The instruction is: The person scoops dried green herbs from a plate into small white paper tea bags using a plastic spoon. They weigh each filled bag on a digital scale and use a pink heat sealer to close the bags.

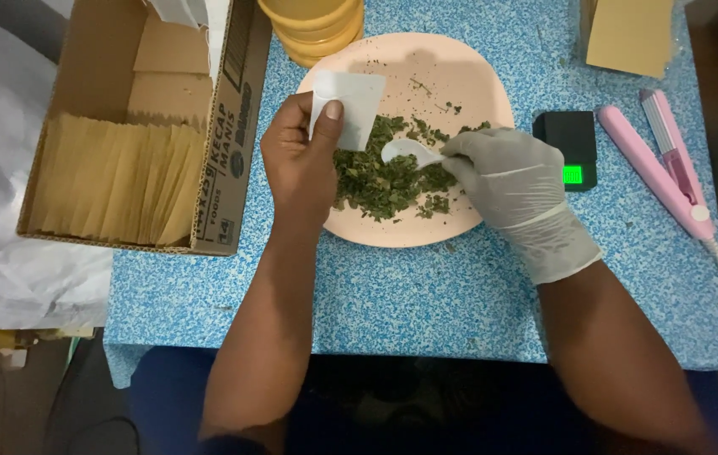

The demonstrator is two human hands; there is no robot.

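A blue speckled table (pixel 426 295) is carrying everything, and a cardboard box (pixel 232 126) at its left edge is holding a row of tan envelopes (pixel 114 181) standing on end. On the pink plate (pixel 468 84) in the middle, a heap of dried green leaves (pixel 376 181) is lying loose, so most of the filling looks to be waiting. The left hand (pixel 296 164) is gripping a small white sachet (pixel 350 101) between thumb and fingers, holding it over the plate's left side. The gloved right hand (pixel 515 185) is closing its fingers round a white spoon (pixel 405 152), whose bowl is resting in the leaves. Beside the plate a small black scale (pixel 573 147) is glowing green, and a pink sealing tool (pixel 666 168) is lying further right. Whether the sachet is holding any leaves is hard to tell. A stack of yellow bowls (pixel 317 29) is getting cut off at the top.
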